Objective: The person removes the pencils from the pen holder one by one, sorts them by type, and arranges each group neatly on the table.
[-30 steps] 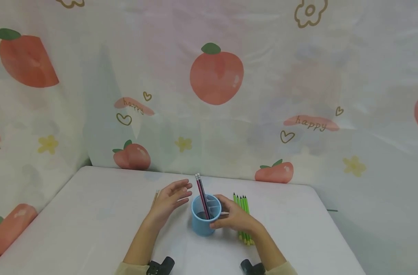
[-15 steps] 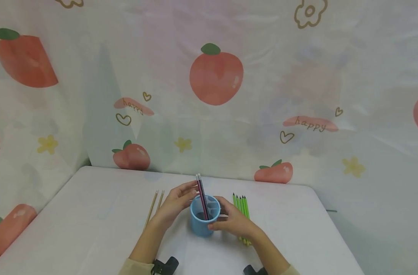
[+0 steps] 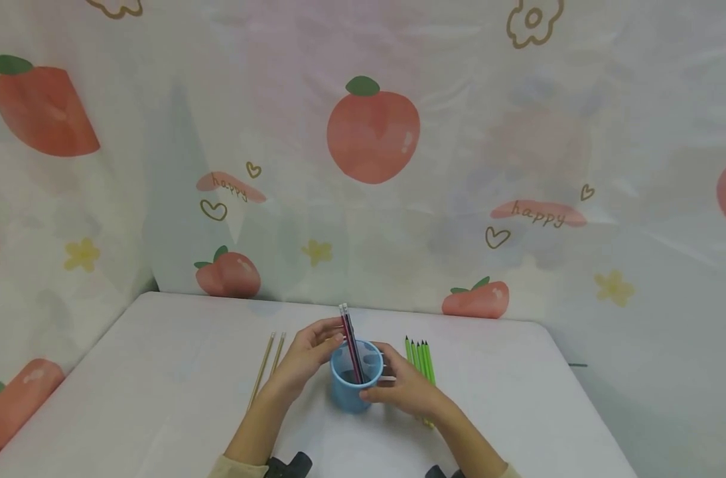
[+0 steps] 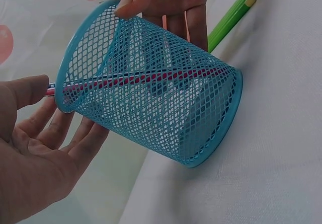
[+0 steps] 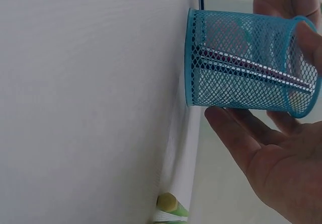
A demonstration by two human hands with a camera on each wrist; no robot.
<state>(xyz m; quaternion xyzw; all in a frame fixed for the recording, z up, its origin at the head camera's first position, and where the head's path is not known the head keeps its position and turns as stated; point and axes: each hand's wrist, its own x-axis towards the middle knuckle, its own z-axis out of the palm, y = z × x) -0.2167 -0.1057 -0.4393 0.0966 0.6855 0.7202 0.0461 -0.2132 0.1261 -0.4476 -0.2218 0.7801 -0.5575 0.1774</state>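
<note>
A light-blue mesh pen holder [image 3: 352,395] stands between both hands, with a few dark and red striped pencils [image 3: 354,355] leaning in it, white erasers up. My right hand [image 3: 413,385] grips its right side, thumb at the near rim and fingers round the back. My left hand [image 3: 303,358] is at its left: thumb by the rim and pencils, fingers curved behind. In the left wrist view, the left thumb [image 4: 32,90] covers the pencil tops, while fingers lie along the mesh. Whether the holder's base [image 5: 189,58] touches the table cannot be told.
Two gold pencils [image 3: 261,372] lie on the white table [image 3: 178,372] left of the left arm. Several green pencils [image 3: 423,358] lie side by side at the right, partly under the right hand. A wall cloth [image 3: 375,252] with fruit prints hangs behind the table.
My left hand has moved right, from beside the pen holder to its rim and the pencils, uncovering the gold pencils. My right hand has kept its grip, nearly still.
</note>
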